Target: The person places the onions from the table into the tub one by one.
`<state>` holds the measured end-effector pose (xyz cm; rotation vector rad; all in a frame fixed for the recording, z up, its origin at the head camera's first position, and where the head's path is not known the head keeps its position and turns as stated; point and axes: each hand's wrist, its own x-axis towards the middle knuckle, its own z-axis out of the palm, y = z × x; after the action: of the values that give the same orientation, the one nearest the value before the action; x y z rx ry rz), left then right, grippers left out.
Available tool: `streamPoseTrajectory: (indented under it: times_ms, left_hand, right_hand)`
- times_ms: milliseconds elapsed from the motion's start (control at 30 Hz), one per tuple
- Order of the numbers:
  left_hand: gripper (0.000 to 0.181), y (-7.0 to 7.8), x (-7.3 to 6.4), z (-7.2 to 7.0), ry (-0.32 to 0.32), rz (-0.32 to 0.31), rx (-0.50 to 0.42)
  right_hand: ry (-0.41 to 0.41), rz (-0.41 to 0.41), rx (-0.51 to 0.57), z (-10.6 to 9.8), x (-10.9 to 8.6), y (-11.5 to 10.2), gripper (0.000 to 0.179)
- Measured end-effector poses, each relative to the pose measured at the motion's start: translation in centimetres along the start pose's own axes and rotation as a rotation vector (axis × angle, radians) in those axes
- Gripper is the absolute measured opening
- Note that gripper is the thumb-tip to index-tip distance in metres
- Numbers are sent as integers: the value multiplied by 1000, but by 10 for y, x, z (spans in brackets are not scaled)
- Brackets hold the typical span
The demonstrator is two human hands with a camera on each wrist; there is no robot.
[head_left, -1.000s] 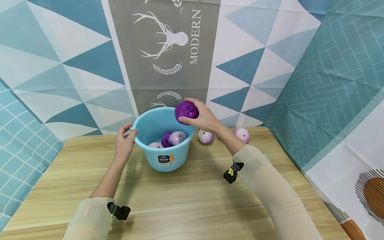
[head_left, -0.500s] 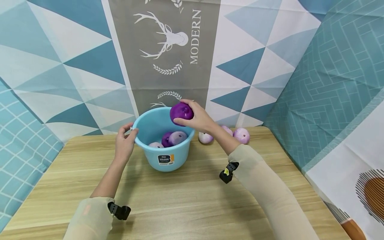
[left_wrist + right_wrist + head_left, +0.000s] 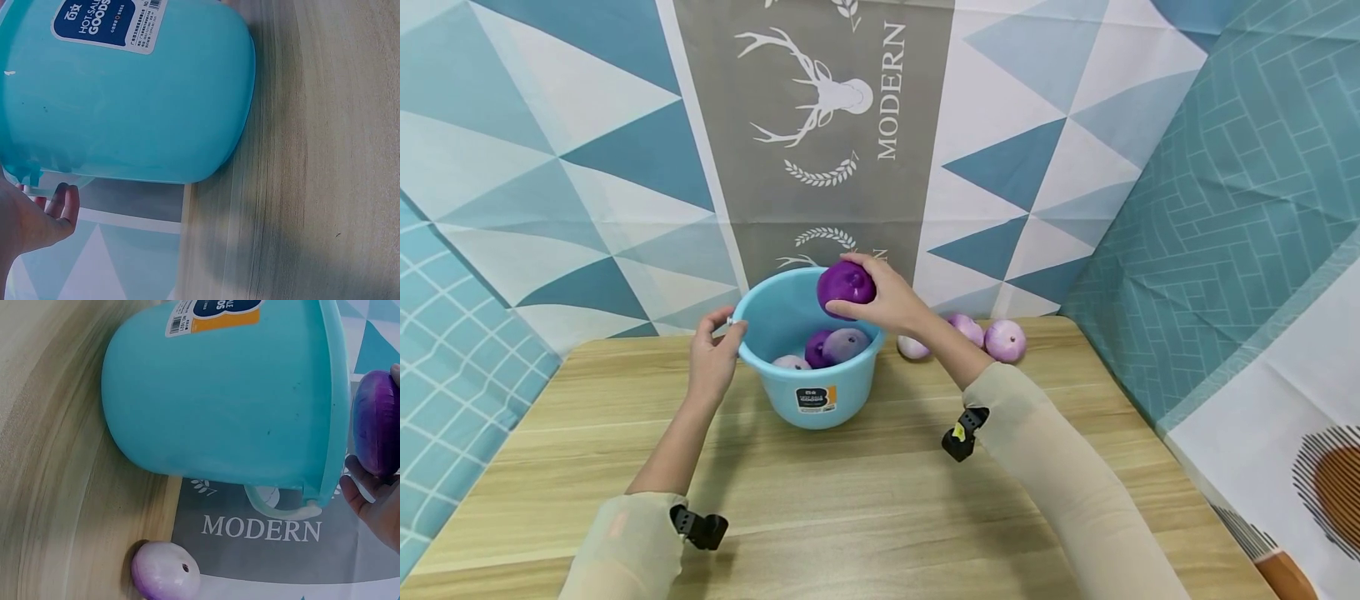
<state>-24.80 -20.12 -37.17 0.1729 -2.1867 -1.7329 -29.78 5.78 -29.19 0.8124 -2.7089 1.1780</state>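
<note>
My right hand (image 3: 889, 296) has its thumb and fingers clamped round a dark purple onion (image 3: 846, 286) (onion is my reading of its shape), held just above the right side of the blue bucket (image 3: 816, 410) and not yet let go. My left hand (image 3: 713, 358) pinches the bucket at its left edge, which I take to be steadying. As I judge it, the filling is about halfway along: inside I can see a pale onion (image 3: 791, 362), a deep purple onion (image 3: 816, 349) and a lilac onion (image 3: 846, 344), though the wall may hide more. Left over, besides the one in my grip, are three white-and-purple onions (image 3: 1006, 341) on the tabletop (image 3: 820, 517) to the right of the bucket, the nearest partly covered by my wrist
</note>
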Motion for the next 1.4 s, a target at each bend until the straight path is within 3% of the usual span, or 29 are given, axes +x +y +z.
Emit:
streamPoseTrajectory:
  times_ms: [1167, 1400]
  left_hand:
    - [48, 0, 0, 0, 0, -2, -12]
    - [48, -1, -1, 0, -4, 9, -19]
  right_hand:
    - [-64, -11, 8, 25, 7, -3, 79]
    - [-52, -40, -32, 32, 9, -3, 79]
